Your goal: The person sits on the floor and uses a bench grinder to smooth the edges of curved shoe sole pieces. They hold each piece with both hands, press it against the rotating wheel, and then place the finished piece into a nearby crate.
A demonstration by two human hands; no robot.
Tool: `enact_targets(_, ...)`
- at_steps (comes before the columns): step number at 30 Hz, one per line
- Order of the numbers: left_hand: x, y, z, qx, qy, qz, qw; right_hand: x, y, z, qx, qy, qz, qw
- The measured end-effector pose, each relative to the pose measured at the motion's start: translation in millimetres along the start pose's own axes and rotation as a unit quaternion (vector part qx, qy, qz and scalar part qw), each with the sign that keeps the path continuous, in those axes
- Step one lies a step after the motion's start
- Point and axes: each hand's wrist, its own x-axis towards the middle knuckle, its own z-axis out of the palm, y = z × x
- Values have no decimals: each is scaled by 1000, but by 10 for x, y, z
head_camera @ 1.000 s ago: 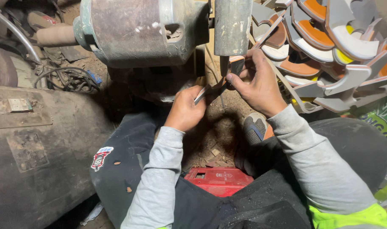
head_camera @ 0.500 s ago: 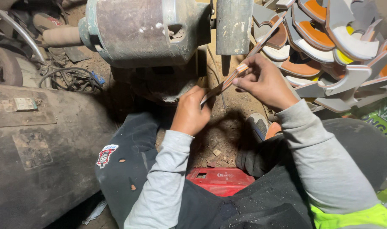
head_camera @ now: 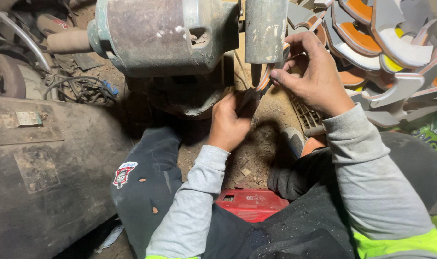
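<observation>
Both hands pinch one thin flat strip (head_camera: 262, 85), orange-edged, held slantwise against the grinder wheel guard (head_camera: 265, 29). Right hand (head_camera: 314, 76) grips its upper end, fingers closed narrow; left hand (head_camera: 230, 122) clamps the lower end at about 7 o'clock from the right. Motor housing (head_camera: 161, 36) sits at 10 o'clock of the strip, touching nothing held. Stack of grey and orange curved pieces (head_camera: 391, 43) at 2 o'clock. Red box (head_camera: 252, 204) at 6 o'clock, between the knees.

Green printed bag (head_camera: 434, 134) at right edge, red-white shield patch (head_camera: 124, 173) on trouser knee
</observation>
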Motion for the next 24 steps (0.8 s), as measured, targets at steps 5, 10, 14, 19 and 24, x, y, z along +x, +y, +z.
enact_targets(5, -17, 19, -43, -5, -2, -25, 1000, 5, 42, 60, 25, -2, 22, 999)
enact_targets(10, -35, -44, -148, 39, -22, -25, 999, -46, 108, 181, 57, 5, 14, 998)
enact_targets(14, -38, -116, -231, 79, -44, -67, 994, -122, 137, 280, 27, 18, -6, 999)
enact_targets(19, -21, -151, -405, 65, -93, -105, 988, -237, 134, 457, 33, 45, 43, 998)
enact_targets(24, -78, -111, -545, 133, -142, -89, 977, -281, 181, 392, 33, -61, 213, 975)
